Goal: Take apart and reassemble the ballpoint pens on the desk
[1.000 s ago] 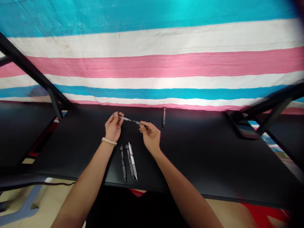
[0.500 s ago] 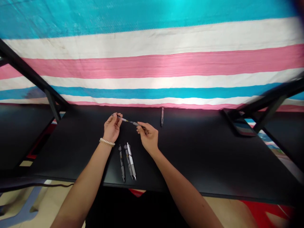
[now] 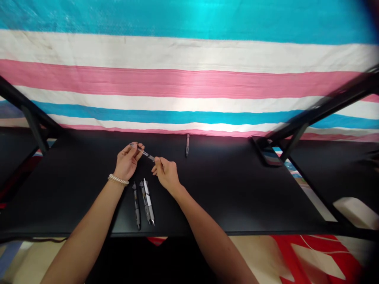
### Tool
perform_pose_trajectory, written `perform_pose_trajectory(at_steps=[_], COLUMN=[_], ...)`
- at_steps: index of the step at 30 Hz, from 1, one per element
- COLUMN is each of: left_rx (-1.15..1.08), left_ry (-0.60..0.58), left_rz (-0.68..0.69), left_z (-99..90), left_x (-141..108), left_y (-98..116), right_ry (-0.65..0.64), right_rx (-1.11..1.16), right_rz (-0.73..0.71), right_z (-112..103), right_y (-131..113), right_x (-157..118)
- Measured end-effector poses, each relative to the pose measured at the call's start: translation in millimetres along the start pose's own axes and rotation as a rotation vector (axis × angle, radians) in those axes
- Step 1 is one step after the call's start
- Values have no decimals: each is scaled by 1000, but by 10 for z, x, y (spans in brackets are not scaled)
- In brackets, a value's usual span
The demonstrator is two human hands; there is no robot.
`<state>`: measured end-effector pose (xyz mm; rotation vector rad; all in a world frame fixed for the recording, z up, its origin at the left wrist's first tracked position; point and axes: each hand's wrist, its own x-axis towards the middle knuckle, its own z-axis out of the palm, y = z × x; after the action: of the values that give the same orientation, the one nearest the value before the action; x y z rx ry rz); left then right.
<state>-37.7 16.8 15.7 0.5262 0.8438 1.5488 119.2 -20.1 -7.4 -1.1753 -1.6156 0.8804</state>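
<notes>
Above the desk, my left hand pinches one end of a slim pen with a clear-looking barrel. The other end is closed in the fingers of my right hand, which cover that part. The pen slants down toward the right between them, and whether it is in one piece I cannot tell. Nearer me, below my left hand, lie a dark pen, a second grey-and-dark pen and a white pen with a grey grip. The last two lie side by side, tips toward me.
Another pen lies near the back edge of the black desk. A dark phone-like slab rests at the back right by a black metal brace. A striped sheet hangs behind.
My hands have come closer together, and less of the pen shows between them. The grey and yellow parts seen before are now hidden. The whole view has shifted, moving the desk leftward.
</notes>
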Motion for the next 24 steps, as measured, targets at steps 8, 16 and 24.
perform_pose_trajectory(at_steps=[8, 16, 24], left_rx=[10, 5, 10], left_ry=[17, 0, -2], left_rz=[60, 44, 37], left_z=[-35, -43, -61], left_x=[25, 41, 40], left_y=[-20, -18, -36], right_ry=[57, 60, 36], right_rx=[-18, 30, -34], right_rz=[-63, -21, -18], right_z=[9, 9, 12], right_y=[-18, -31, -42], right_x=[26, 42, 27])
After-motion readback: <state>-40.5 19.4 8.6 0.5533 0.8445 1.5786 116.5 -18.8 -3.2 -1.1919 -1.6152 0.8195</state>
